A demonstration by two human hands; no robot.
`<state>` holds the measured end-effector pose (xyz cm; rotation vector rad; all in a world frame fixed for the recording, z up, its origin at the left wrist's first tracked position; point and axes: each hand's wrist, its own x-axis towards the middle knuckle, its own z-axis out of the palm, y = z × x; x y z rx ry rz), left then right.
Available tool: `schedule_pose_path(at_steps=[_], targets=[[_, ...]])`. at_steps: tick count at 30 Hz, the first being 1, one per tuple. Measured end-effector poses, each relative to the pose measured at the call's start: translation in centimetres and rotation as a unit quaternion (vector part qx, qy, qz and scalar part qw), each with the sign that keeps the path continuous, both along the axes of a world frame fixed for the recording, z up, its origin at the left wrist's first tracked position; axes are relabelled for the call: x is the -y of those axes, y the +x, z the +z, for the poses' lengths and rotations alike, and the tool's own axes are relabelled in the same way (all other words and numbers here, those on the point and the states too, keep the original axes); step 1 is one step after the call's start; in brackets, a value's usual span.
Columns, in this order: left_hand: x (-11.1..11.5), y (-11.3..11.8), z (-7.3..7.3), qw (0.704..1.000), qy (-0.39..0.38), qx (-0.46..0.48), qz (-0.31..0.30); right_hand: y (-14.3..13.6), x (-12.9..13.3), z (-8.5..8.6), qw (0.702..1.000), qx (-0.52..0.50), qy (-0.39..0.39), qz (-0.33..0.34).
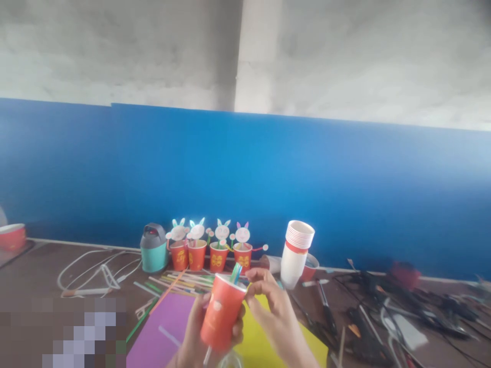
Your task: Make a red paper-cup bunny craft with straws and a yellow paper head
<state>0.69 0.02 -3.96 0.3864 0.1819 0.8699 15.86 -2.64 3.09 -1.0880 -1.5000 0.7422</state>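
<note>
My left hand [195, 327] is wrapped round a red paper cup [221, 312], which tilts slightly. Blue-green strips [236, 272] stick up inside the cup, and a thin whitish stick [207, 355] shows below its base. At the cup's right rim, my right hand [268, 301] has its thumb and forefinger closed on a small yellow strip [248, 289]. Beneath the hands lie a purple sheet [169, 319] and a yellow sheet [257, 340].
Behind stand several red cups with rabbit figures [218, 255], beside a teal container [154, 250]. A stack of white cups [294, 255] rises right of centre. Coloured sticks [180, 281] lie behind the sheets. Cables and tools [368, 317] clutter the right; a white cable [92, 266] lies left.
</note>
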Motion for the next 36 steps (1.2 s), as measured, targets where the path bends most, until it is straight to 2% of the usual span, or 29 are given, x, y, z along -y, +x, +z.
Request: schedule_pose_path(at_steps=[4, 7, 8, 10, 13, 15, 17, 19, 22, 31, 36], targets=[[-0.3, 0.2, 1.0, 0.998, -0.003, -0.06, 0.022, 0.2, -0.2, -0.4, 1.0, -0.003, 0.012, 0.006], [-0.9, 0.3, 2.1, 0.972, 0.072, -0.175, 0.141, 1.0, -0.8, -0.9, 0.999, 0.029, 0.013, -0.042], [-1.0, 0.1, 2.5, 0.952, 0.085, -0.216, 0.198, 1.2, -1.0, -1.0, 0.997, 0.046, 0.016, -0.067], [-0.9, -0.3, 3.1, 0.888, 0.126, -0.293, 0.332, 1.3, -1.1, -1.1, 0.99, 0.083, 0.028, -0.111], [-0.1, -1.1, 4.2, 0.778, 0.28, -0.362, 0.432, 0.8, -1.0, -1.1, 0.979, 0.14, 0.065, -0.131], [0.6, -1.3, 4.9, 0.715, 0.39, -0.407, 0.414, 0.4, -0.7, -0.9, 0.975, 0.164, 0.09, -0.123], [0.9, -1.3, 5.4, 0.68, 0.45, -0.447, 0.368, 0.0, -0.3, -0.8, 0.972, 0.177, 0.104, -0.111], [1.0, -1.1, 5.5, 0.658, 0.477, -0.477, 0.335, -0.2, 0.0, -0.6, 0.971, 0.19, 0.11, -0.097], [0.9, -0.9, 5.5, 0.648, 0.463, -0.504, 0.334, -0.3, 0.3, -0.3, 0.968, 0.21, 0.111, -0.075], [1.2, -0.6, 6.0, 0.689, 0.451, -0.476, 0.307, 0.0, 0.2, 0.2, 0.981, 0.167, 0.081, -0.054], [0.9, -0.9, 5.5, 0.702, 0.433, -0.499, 0.266, 0.0, 0.1, 0.2, 0.988, 0.14, 0.039, -0.044]])
